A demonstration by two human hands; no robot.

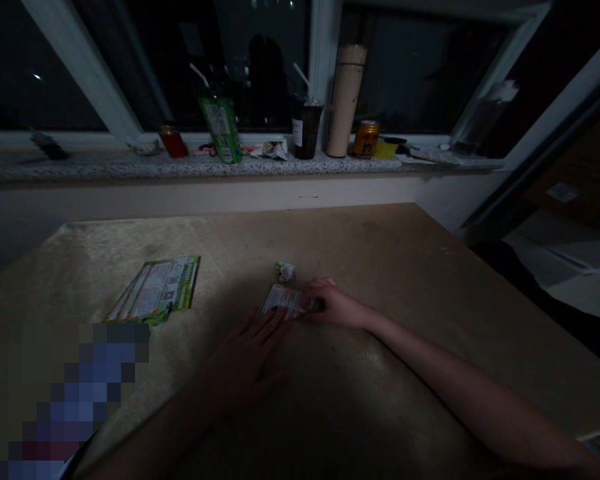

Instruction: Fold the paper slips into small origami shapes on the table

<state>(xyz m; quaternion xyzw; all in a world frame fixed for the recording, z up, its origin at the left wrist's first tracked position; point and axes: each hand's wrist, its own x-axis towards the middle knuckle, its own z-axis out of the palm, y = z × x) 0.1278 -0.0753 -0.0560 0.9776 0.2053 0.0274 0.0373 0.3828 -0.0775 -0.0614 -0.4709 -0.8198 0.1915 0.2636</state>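
Observation:
A small printed card or packet [283, 298], green at its edge with a block of text, lies flat on the wooden table [380, 253]. My left hand [250, 353] is laid flat with its fingers stretched out, fingertips on the packet's near edge. At the packet's right end my right hand [333, 303] is closed, thumb and fingers curled together over that edge. Its fingertips are partly hidden, and the dim light blurs the detail. Just beyond the packet sits a small crumpled or folded green-and-white piece [285, 271].
Several green-and-white printed packets [155, 287] lie fanned at the left, beside a pixelated area. Along the granite windowsill [260, 167] stand a green cup [220, 127], a dark cup [306, 130], a tall flask [347, 100], an orange can [367, 139] and a red jar [173, 141].

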